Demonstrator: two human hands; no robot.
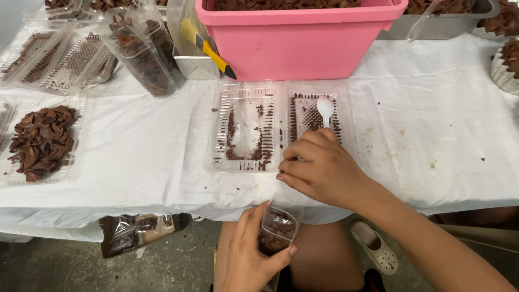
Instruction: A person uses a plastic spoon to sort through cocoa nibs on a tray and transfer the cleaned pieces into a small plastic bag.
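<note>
Grip on white spoon [325,108] (pink tub [303,43] beyond)

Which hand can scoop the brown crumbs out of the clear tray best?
Probably the right hand: it holds the white plastic spoon over the open clear plastic tray with the brown crumbs. The left hand is busy gripping a small clear plastic bag below the table edge.

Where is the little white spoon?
The white spoon is in the right hand, near the middle of the head view. Its bowl rests in the right half of the open clear tray, just in front of the pink tub.
</note>
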